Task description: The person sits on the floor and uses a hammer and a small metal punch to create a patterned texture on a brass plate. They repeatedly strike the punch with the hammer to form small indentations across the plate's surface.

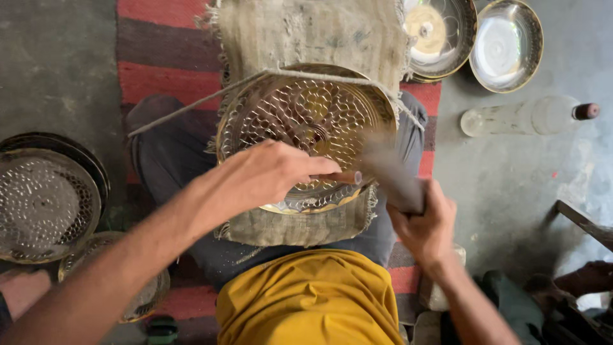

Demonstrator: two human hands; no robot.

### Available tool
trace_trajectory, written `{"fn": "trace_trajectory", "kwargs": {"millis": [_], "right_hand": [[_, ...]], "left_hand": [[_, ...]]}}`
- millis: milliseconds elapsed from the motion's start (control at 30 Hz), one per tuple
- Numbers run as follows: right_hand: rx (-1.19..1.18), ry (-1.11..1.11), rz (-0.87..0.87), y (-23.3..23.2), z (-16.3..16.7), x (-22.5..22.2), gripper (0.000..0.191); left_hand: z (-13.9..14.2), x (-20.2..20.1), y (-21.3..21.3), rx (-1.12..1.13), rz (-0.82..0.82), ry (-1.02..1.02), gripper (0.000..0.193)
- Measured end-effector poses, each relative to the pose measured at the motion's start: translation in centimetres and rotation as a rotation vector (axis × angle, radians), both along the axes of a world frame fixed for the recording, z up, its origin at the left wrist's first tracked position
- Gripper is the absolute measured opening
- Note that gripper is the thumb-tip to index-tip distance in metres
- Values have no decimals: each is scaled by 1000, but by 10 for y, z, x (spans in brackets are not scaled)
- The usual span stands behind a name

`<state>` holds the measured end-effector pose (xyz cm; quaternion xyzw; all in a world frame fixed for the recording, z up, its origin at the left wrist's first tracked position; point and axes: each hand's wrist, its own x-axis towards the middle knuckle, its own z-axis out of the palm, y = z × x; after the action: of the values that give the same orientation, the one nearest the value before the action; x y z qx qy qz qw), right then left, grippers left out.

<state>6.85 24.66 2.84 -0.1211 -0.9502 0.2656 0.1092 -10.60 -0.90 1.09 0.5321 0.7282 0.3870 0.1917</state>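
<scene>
Brass punch [345, 177] lies level, tip rightward; left hand [268, 174] grips it.

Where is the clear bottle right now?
In the head view, the clear bottle lies on its side on the grey floor at the upper right, just below two shiny metal bowls and to the right of the patterned brass plate.

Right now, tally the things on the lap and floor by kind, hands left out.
Patterned brass plates: 4, one on the lap, three stacked at left
Plain metal bowls: 2
Bottles: 1
Hammers: 1
Punches: 1
Burlap cloths: 1
Total: 10
</scene>
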Motion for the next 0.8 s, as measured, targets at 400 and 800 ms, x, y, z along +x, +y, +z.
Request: {"fn": "trace_trajectory", "kwargs": {"millis": [400,800], "right_hand": [[-287,4,-367,-54,-59,89,19],[-647,-140,-394,-11,-41,59,13]], "left_hand": [[26,-12,27,-295,-336,187,51],[1,21,1,-33,163,-148,48]]}}
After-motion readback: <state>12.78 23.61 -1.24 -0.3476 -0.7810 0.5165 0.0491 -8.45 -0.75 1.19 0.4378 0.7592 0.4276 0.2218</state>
